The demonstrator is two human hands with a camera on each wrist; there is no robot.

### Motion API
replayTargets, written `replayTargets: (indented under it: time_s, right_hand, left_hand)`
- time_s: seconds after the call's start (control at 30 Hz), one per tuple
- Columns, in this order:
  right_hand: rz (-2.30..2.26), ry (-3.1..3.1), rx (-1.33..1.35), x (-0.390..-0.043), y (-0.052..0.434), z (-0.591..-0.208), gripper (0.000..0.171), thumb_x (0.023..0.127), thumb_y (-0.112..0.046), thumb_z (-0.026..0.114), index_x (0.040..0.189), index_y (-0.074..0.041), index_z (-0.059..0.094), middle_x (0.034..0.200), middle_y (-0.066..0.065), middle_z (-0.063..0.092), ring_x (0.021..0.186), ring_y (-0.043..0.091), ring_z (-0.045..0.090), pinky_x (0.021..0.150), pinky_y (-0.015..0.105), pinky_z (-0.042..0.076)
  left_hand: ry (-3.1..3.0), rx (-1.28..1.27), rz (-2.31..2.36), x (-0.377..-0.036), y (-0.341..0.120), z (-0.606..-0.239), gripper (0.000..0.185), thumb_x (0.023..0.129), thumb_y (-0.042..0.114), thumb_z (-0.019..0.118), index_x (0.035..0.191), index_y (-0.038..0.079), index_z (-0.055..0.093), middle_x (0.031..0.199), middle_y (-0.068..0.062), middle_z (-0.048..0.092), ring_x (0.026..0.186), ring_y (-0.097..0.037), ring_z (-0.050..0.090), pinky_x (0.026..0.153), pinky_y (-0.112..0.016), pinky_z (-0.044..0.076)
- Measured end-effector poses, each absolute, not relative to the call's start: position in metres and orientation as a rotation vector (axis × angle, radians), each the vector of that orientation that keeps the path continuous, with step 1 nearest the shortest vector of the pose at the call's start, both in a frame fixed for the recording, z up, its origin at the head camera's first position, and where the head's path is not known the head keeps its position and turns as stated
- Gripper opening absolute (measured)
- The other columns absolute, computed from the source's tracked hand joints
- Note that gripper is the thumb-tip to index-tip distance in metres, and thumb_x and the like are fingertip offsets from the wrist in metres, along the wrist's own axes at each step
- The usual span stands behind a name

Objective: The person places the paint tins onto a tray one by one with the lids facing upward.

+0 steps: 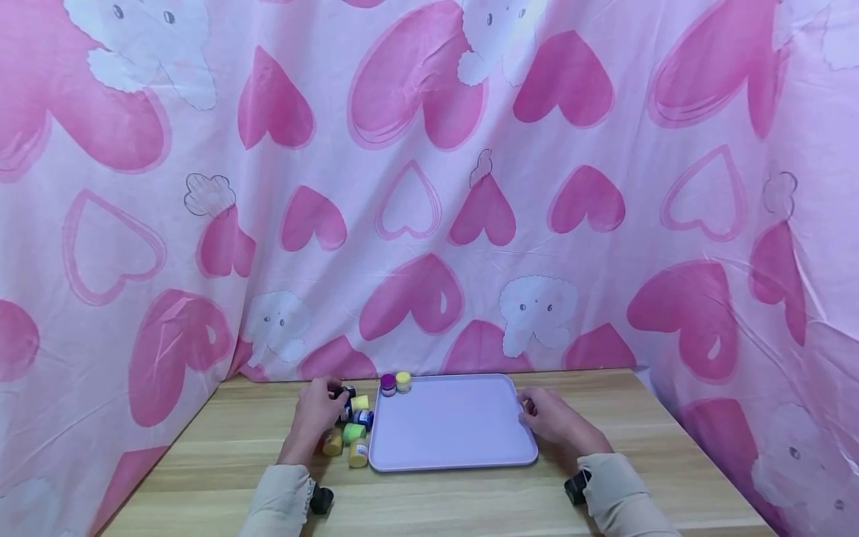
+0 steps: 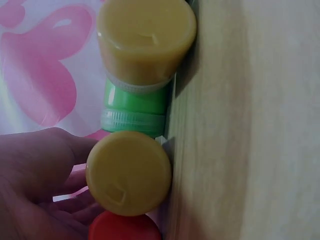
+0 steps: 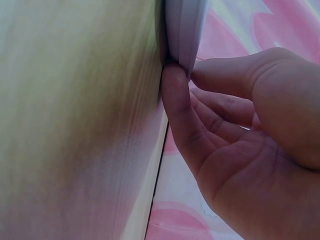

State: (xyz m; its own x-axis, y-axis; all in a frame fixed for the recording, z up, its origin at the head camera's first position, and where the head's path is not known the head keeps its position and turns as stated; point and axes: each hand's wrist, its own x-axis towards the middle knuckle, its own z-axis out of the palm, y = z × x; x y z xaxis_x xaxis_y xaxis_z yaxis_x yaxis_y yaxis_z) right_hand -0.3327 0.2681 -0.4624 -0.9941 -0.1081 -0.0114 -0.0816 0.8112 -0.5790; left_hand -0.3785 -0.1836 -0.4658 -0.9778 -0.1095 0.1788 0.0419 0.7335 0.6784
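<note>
Your right hand pinches the tray's right rim, steadying it on the bench. Your left hand curls around a dark pot in the cluster just left of the tray. Judged next: lift it clear and set it beside the two pots in the far-left corner.

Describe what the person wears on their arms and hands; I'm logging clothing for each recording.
Both hands, left hand and right hand, are bare. Each forearm has a long beige sleeve, and a small black device sits at each wrist.
</note>
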Motion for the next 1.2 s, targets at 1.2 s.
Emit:
replayTargets:
  time_s: [1.2]
  right_hand:
    - [-0.925, 2.955, -0.157, -0.33, 0.268, -0.459, 0.035, 0.102, -0.005, 0.071, 0.137, -0.001, 0.067, 0.099, 0.005, 0.067, 0.09, 0.02, 0.059, 0.081, 0.035, 0.058]
  left_hand:
    - [-2.498, -0.252, -1.059, -0.382, -0.15, -0.46, 0.024, 0.095, 0.006, 0.079, 0.119, 0.003, 0.078, 0.119, -0.017, 0.078, 0.114, -0.039, 0.075, 0.102, -0.053, 0.062]
